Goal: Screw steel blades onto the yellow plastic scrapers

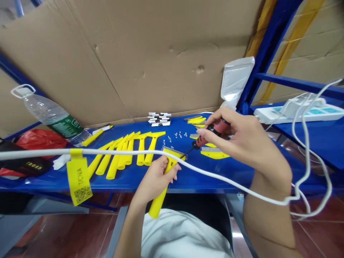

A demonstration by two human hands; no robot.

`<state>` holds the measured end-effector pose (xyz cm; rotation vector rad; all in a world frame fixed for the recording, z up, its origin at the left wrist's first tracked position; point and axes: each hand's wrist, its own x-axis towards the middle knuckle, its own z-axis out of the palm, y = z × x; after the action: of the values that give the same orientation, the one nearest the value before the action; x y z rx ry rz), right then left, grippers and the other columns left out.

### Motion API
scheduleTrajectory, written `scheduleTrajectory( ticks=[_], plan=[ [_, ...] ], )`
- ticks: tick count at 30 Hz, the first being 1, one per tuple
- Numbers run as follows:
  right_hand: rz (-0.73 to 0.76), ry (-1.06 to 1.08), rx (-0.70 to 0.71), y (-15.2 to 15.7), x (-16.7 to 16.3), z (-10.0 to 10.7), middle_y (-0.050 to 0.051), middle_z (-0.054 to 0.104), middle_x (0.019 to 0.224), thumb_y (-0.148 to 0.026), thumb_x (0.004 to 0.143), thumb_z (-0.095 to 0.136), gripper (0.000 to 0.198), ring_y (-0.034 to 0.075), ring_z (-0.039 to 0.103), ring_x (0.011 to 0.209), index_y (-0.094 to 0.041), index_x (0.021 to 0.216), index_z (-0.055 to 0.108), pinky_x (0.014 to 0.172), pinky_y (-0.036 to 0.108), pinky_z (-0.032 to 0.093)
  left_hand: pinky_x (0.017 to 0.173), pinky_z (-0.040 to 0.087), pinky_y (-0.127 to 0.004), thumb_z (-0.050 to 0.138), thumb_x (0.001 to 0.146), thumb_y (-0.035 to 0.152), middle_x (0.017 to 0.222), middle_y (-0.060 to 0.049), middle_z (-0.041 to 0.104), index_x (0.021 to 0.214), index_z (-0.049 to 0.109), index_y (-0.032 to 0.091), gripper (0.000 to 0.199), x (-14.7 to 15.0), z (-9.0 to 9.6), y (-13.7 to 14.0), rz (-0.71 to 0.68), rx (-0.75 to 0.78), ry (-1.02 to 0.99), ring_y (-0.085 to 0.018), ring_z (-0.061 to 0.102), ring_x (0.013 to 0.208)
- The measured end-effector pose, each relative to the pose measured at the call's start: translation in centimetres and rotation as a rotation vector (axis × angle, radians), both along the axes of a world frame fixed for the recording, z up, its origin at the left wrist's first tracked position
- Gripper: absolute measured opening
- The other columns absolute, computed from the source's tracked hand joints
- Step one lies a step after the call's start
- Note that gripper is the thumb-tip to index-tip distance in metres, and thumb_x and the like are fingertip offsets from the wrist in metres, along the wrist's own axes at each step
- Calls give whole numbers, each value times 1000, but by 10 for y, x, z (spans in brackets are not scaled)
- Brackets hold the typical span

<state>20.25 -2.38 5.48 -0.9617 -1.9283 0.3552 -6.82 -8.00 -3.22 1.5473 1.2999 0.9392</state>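
My left hand (158, 175) is wrapped round the neck of a yellow squeegee-like scraper (158, 203), its handle pointing down toward my lap. A clear strip runs along the scraper's wide head. My right hand (239, 139) grips a screwdriver (219, 128) with a red and black handle, tilted down to the left. The screwdriver's tip meets the scraper's head near its right side, though the exact contact is too small to see. Left of my hands lies a row of several yellow scraper handles (141, 150). Yellow head pieces with clear strips (215, 154) lie beside my right hand.
Small white parts (176, 135) are scattered on the blue table (188, 175). Behind them sits a stack of black-and-white pieces (159, 119). A white cable (215, 176) with a yellow tag (79, 181) crosses the view. A bottle (57, 118) leans left; a power strip (319, 113) is right.
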Motion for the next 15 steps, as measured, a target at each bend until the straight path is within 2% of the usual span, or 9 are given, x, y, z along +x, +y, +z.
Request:
scheduleTrajectory(
  ticks=[4, 8, 12, 15],
  plan=[
    [125, 16, 69, -5, 0, 3, 3, 81, 114, -35, 96, 78, 14, 19, 77, 93, -25, 105, 75, 77, 32, 59, 62, 57, -25, 76, 102, 42, 83, -2, 72, 100, 70, 19, 25, 1, 3, -1, -3, 17, 18, -16, 69, 70],
    [81, 56, 12, -8, -1, 4, 0, 81, 92, -38, 99, 77, 13, 15, 73, 71, -25, 101, 78, 63, 30, 53, 62, 57, -25, 75, 102, 41, 82, -2, 72, 100, 72, 18, 23, 1, 4, 0, -8, 25, 28, -16, 69, 70],
    [110, -27, 35, -7, 1, 4, 2, 83, 111, -29, 93, 76, 21, 17, 76, 81, -26, 113, 78, 69, 32, 56, 62, 58, -26, 73, 101, 39, 84, -4, 73, 101, 72, 17, 22, 0, 5, 0, -9, 27, 26, -17, 70, 70],
    [83, -2, -22, -7, 1, 4, 2, 83, 100, -35, 95, 78, 16, 19, 76, 78, -26, 109, 76, 66, 32, 56, 63, 58, -26, 71, 101, 38, 85, -5, 74, 101, 72, 17, 22, 1, 6, -1, -8, 24, 24, -17, 71, 70]
  ],
)
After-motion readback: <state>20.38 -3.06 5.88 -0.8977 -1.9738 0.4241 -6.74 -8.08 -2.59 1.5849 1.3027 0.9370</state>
